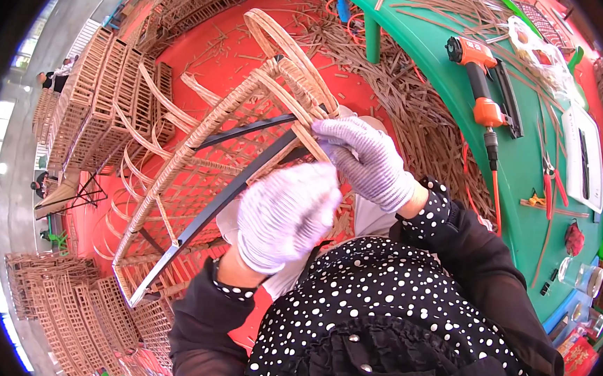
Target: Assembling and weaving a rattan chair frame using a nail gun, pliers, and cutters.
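A woven rattan frame (212, 122) with black metal bars and curved cane loops leans in front of me, tilted up toward the top. My right hand (370, 161), in a pale lilac knit glove, is closed at its upper right corner, fingertips pinching a flat cane strip (283, 94). Nearer and lower, my left hand (289, 215), gloved alike, is curled into a fist beside the black bar (235, 189). Its outline is slightly blurred, and whatever its fingers may hold is hidden.
On the green table (431, 40) to the right lie an orange-and-black nail gun (484, 82) with its hose, red-handled pliers (550, 184), a white tray (583, 155) and a glass jar (578, 276). Cane offcuts (419, 105) litter the red floor. Stacked woven frames (101, 104) stand left.
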The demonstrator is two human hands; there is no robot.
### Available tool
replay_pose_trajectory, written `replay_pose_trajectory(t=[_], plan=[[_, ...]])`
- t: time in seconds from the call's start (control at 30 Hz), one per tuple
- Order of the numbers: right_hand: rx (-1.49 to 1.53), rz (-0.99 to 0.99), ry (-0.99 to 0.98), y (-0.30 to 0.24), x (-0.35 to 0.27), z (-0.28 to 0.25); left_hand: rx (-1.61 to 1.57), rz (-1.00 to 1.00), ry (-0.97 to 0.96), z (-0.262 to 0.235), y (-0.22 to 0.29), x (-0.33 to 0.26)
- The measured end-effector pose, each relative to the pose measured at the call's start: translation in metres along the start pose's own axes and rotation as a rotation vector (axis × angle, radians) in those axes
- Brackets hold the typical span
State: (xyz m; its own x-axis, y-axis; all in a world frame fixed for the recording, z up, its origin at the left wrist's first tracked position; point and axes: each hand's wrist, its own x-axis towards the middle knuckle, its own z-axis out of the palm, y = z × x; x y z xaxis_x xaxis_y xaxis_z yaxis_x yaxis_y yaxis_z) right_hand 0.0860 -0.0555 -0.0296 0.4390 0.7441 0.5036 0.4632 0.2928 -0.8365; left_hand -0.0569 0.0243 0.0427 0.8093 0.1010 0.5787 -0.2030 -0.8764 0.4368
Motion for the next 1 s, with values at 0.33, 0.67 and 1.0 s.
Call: replay_pose_trajectory(t=[0.33,0.67,1.0], plan=[[0.124,0.259,-0.273,-0.017,-0.006,0.008,-0.024,-0.022,-0.218,-0.018,-0.027,-0.002],[-0.049,0.095,-0.247,-0.004,-0.016,0.015,0.218,-0.53,-0.155,0.017,-0.053,0.025],[0.121,0.206,-0.276,0.008,-0.021,0.002,0.18,-0.564,-0.083,0.026,-0.051,0.028]])
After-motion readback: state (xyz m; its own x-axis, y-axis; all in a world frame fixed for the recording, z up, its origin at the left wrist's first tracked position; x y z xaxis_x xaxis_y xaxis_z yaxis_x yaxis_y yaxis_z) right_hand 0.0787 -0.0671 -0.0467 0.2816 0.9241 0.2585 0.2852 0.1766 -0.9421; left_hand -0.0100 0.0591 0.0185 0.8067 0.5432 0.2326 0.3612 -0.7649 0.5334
